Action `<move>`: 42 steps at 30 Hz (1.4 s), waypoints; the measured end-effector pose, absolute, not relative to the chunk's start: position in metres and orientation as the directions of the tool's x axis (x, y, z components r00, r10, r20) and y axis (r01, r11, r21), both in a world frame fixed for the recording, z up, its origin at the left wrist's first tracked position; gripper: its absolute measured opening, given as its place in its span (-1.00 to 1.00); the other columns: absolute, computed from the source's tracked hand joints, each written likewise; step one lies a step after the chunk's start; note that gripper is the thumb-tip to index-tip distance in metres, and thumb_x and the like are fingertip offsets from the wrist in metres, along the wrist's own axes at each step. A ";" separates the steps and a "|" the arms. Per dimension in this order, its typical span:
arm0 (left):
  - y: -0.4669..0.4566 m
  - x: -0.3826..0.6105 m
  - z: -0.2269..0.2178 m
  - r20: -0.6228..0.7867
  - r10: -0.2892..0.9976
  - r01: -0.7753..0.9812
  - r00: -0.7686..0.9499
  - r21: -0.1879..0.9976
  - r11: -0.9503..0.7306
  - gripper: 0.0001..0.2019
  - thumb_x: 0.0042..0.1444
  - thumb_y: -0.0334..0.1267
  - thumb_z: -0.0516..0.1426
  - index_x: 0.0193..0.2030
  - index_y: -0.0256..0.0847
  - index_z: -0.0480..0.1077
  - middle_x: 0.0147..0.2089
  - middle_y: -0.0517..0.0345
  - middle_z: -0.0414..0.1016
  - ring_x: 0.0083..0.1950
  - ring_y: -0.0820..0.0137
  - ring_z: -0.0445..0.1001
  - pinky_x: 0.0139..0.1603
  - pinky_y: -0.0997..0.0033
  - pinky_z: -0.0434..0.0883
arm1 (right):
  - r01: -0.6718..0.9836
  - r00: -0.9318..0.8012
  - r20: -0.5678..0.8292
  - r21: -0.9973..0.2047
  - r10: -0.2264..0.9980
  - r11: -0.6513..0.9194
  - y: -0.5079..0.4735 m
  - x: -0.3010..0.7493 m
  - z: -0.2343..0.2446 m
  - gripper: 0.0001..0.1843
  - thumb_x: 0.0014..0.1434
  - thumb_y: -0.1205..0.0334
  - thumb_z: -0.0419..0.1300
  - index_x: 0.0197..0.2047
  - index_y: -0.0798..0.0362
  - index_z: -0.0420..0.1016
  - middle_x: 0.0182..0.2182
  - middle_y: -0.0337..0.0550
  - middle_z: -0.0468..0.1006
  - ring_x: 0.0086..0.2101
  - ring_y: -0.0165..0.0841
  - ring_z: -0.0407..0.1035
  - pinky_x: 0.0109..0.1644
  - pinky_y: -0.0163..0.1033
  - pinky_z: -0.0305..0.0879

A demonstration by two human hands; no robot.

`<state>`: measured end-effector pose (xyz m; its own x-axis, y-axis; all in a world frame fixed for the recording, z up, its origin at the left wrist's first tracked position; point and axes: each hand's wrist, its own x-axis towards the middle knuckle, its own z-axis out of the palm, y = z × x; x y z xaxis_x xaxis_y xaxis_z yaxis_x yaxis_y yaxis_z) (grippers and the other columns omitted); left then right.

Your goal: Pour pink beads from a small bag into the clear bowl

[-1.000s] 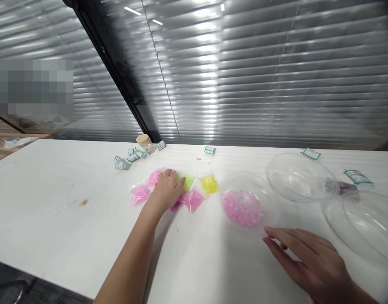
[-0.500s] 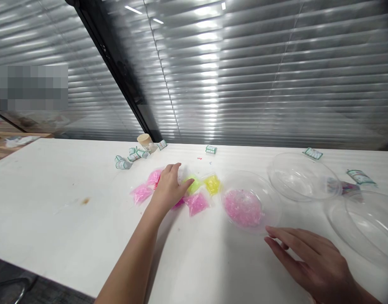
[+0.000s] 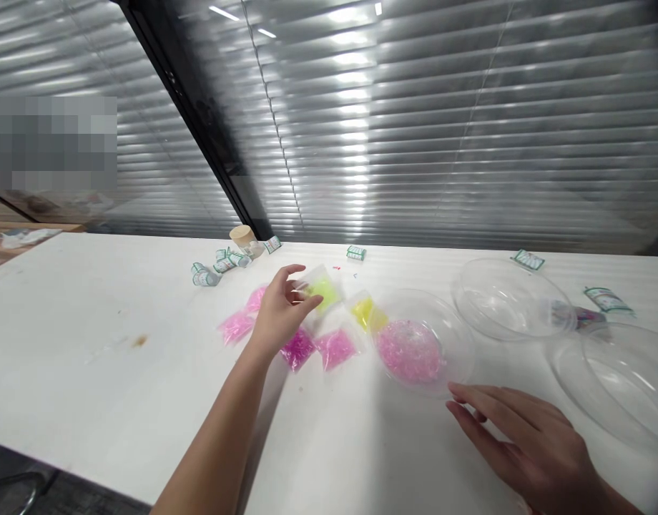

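Note:
My left hand (image 3: 283, 307) grips a small clear bag of lime-green beads (image 3: 325, 290) at its left side, the thumb lying across its front and the fingers partly hidden. Below that hand lie a bag of magenta beads (image 3: 297, 349) and a bag of pink beads (image 3: 337, 347). A yellow bead bag (image 3: 363, 312) rests against the left rim of a clear round dish (image 3: 456, 343), which holds loose pink pieces (image 3: 409, 350). At the dish's lower right rim are the fingertips of my right hand (image 3: 527, 440), stretched out with thumb and forefinger slightly apart.
Two more clear dishes (image 3: 514, 330) (image 3: 619, 422) stand at the right of the white table (image 3: 93, 400). Crumpled green-and-white wrappers (image 3: 204, 275) lie along the back, near a container with a tan lid (image 3: 243, 234). Metal blinds (image 3: 415, 143) rise behind the table.
The lime-green bag has moved up and slightly left with my left hand, uncovering more of the magenta bag. The yellow bag sits closer to the dish. My right hand has stayed nearly still.

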<state>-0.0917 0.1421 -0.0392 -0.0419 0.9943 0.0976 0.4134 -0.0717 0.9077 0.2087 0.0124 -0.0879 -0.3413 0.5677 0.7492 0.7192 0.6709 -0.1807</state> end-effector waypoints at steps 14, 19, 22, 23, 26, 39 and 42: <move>0.131 -0.084 -0.023 0.127 0.990 -0.032 0.057 0.992 -0.125 -0.17 -0.33 -0.42 0.41 0.18 -0.17 0.29 -0.66 0.46 0.28 -0.60 0.54 0.39 -0.46 0.55 0.49 | 0.744 -0.299 0.738 -0.215 0.604 0.632 0.011 0.212 -0.092 -0.79 0.17 0.45 0.25 -0.11 0.10 0.52 -0.40 -0.19 0.63 -0.49 -0.42 0.48 -0.34 -0.31 0.41; 0.133 -0.087 -0.025 0.174 0.982 0.003 0.072 0.985 -0.174 -0.31 -0.20 -0.33 0.38 0.15 -0.15 0.33 -0.56 0.38 0.32 -0.56 0.59 0.33 -0.47 0.58 0.42 | 0.747 -0.301 0.736 -0.214 0.607 0.629 0.011 0.213 -0.092 -0.77 0.16 0.45 0.25 -0.09 0.12 0.52 -0.41 -0.20 0.62 -0.49 -0.42 0.48 -0.32 -0.32 0.42; 0.136 -0.091 -0.030 0.224 0.972 0.159 0.065 0.960 -0.231 -0.51 0.01 -0.14 0.26 0.10 -0.17 0.36 -0.48 0.28 0.35 -0.49 0.52 0.35 -0.45 0.51 0.38 | 0.757 -0.291 0.738 -0.212 0.609 0.618 0.011 0.213 -0.092 -0.76 0.16 0.46 0.26 -0.08 0.11 0.51 -0.40 -0.19 0.63 -0.49 -0.43 0.48 -0.31 -0.32 0.42; 0.137 -0.093 -0.032 0.231 0.971 0.275 0.061 0.931 -0.239 -0.54 0.06 -0.09 0.22 0.09 -0.17 0.35 -0.46 0.25 0.37 -0.47 0.49 0.35 -0.43 0.47 0.37 | 0.757 -0.288 0.737 -0.216 0.611 0.617 0.011 0.213 -0.092 -0.76 0.16 0.45 0.26 -0.08 0.11 0.51 -0.39 -0.19 0.63 -0.48 -0.42 0.48 -0.31 -0.32 0.42; 0.141 -0.098 -0.037 0.305 0.952 0.704 0.032 0.669 -0.238 -0.57 0.11 0.00 0.15 0.05 -0.20 0.37 -0.33 0.15 0.42 -0.49 0.48 0.30 -0.36 0.37 0.34 | 0.754 -0.284 0.729 -0.232 0.623 0.614 0.011 0.213 -0.092 -0.75 0.16 0.44 0.26 -0.07 0.11 0.51 -0.37 -0.18 0.63 -0.47 -0.42 0.48 -0.31 -0.33 0.42; 0.128 -0.090 -0.027 -0.247 0.854 0.841 0.458 0.432 -0.326 -0.69 -0.18 0.03 0.27 -0.42 -0.18 0.45 -0.32 0.16 0.45 -0.38 0.38 0.38 -0.43 0.44 0.24 | 0.766 -0.287 0.724 -0.220 0.628 0.604 0.013 0.213 -0.094 -0.67 0.15 0.44 0.27 0.01 0.14 0.49 -0.32 -0.17 0.64 -0.46 -0.43 0.49 -0.30 -0.33 0.42; 0.127 -0.091 -0.027 -0.263 0.849 0.824 0.458 0.484 -0.295 -0.72 -0.10 0.00 0.23 -0.43 -0.18 0.40 -0.34 0.18 0.41 -0.41 0.41 0.36 -0.46 0.45 0.22 | 0.761 -0.289 0.720 -0.227 0.631 0.607 0.015 0.212 -0.096 -0.58 0.16 0.46 0.26 0.10 0.13 0.44 -0.28 -0.15 0.64 -0.46 -0.44 0.48 -0.32 -0.32 0.42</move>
